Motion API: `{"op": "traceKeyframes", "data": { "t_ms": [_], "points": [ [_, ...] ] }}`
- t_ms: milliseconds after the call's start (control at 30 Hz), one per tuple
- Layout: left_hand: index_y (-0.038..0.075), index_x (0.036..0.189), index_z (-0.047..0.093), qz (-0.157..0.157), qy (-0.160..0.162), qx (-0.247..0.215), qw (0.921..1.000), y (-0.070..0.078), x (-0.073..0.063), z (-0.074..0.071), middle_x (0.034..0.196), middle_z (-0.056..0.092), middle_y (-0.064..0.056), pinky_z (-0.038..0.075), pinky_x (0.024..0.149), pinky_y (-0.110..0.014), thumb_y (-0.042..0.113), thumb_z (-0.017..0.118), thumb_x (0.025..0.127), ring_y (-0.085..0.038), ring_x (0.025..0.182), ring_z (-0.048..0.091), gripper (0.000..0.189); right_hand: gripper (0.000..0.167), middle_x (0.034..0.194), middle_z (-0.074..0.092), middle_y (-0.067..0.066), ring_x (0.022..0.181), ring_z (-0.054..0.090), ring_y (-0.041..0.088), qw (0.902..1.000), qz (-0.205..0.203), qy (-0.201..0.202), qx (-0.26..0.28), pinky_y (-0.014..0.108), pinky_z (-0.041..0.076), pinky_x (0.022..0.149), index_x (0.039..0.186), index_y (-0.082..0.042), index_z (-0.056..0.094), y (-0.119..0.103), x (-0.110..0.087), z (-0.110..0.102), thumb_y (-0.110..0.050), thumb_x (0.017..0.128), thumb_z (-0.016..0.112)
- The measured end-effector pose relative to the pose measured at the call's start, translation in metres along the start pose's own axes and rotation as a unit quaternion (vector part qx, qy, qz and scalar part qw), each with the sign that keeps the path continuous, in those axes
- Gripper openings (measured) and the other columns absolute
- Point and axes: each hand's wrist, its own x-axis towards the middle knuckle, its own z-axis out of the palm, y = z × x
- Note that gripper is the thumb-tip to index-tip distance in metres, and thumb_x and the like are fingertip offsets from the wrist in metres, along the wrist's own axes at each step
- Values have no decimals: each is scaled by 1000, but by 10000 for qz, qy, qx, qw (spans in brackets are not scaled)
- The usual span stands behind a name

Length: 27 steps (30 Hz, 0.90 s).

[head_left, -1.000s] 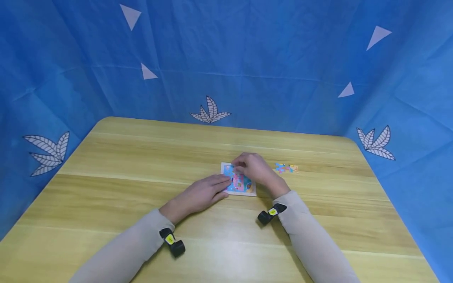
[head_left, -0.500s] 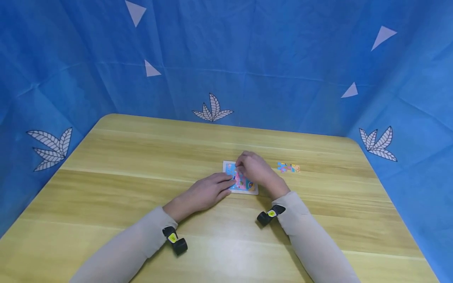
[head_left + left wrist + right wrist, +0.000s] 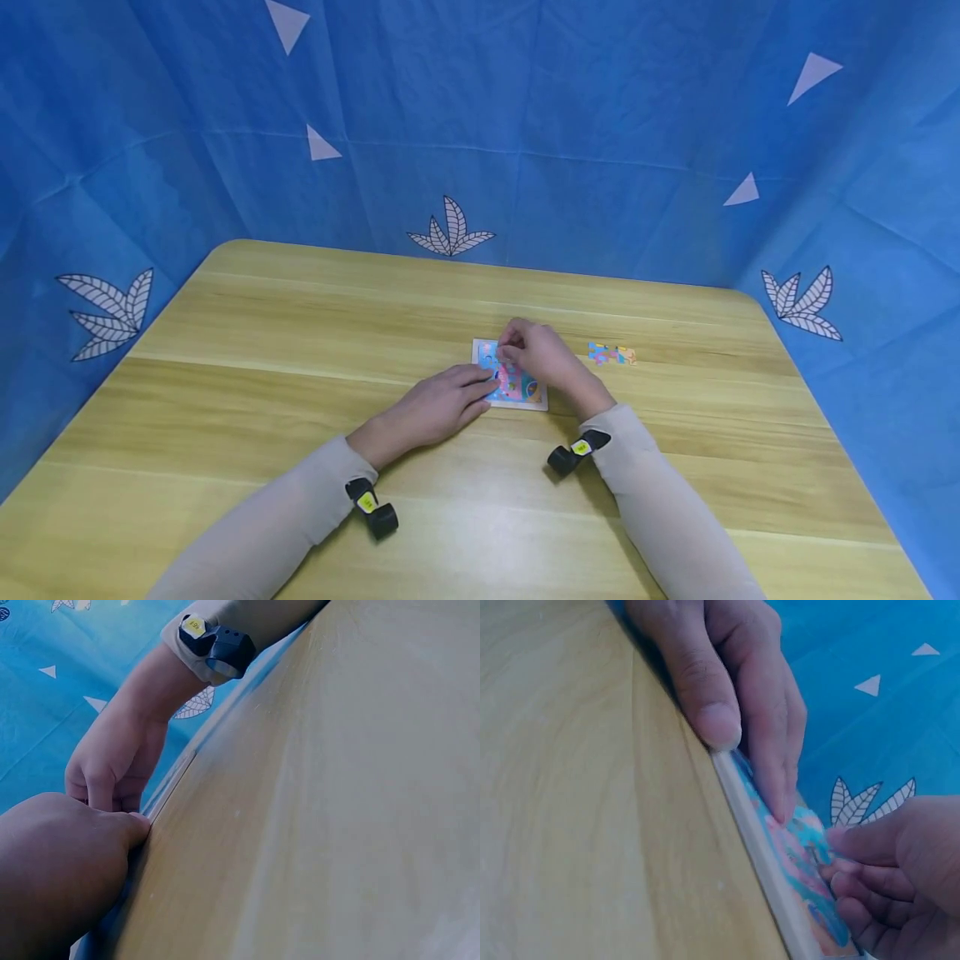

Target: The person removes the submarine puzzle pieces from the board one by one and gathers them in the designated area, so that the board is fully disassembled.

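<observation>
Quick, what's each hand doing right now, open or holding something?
Left hand: open, fingers resting on the puzzle.
Right hand: fingers curled at the puzzle; whether they pinch a piece cannot be told.

In the upper centre, the left hand (image 3: 761, 690) laid its extended fingers on a colourful puzzle board (image 3: 759, 851). At lower right, the right hand (image 3: 911, 877) pinched a bluish piece (image 3: 812, 825) over it. Worktop (image 3: 577, 795) filled the left.

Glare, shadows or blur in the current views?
Head: pale glare on the near tabletop, a shadow along the inner edge of the right sleeve. Left wrist: cloudy sheen over the wood, left hand dim. Right wrist: soft overall, print on the puzzle smeared.
</observation>
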Motion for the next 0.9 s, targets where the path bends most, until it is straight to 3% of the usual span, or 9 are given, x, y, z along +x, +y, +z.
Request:
{"op": "traceKeyframes", "data": {
  "t_ms": [167, 333, 633, 900],
  "points": [
    [7, 139, 56, -22, -77, 33, 10000, 0, 1, 0, 140, 54, -9, 37, 111, -37, 28, 52, 103, -26, 130, 48, 42, 18, 94, 70, 1, 85, 63, 15, 9998, 44, 139, 142, 35, 53, 76, 110, -10, 71, 2, 2, 2, -20, 97, 63],
    [6, 139, 55, -38, -170, 66, 9998, 0, 1, -1, 142, 52, -9, 35, 112, -37, 28, 50, 103, -26, 132, 47, 43, 16, 94, 70, 1, 88, 63, 17, 9996, 72, 228, 181, 37, 52, 80, 108, -11, 73, 2, 4, 4, -20, 97, 63],
    [6, 138, 56, -173, -264, -72, 9995, 1, 3, -1, 142, 53, -8, 34, 113, -36, 29, 49, 104, -25, 131, 47, 42, 11, 93, 69, 2, 86, 63, 18, 9984, -15, 432, 351, 37, 52, 78, 101, -11, 71, 2, 4, 6, -18, 97, 64],
    [6, 137, 56, -233, -334, -120, 9991, 2, 3, -1, 142, 53, -8, 35, 112, -37, 29, 49, 104, -26, 130, 47, 41, 7, 88, 69, 2, 79, 61, 17, 9958, -119, 410, 816, 34, 52, 73, 96, -11, 71, 5, 2, 5, -13, 96, 65]
  ]
}}
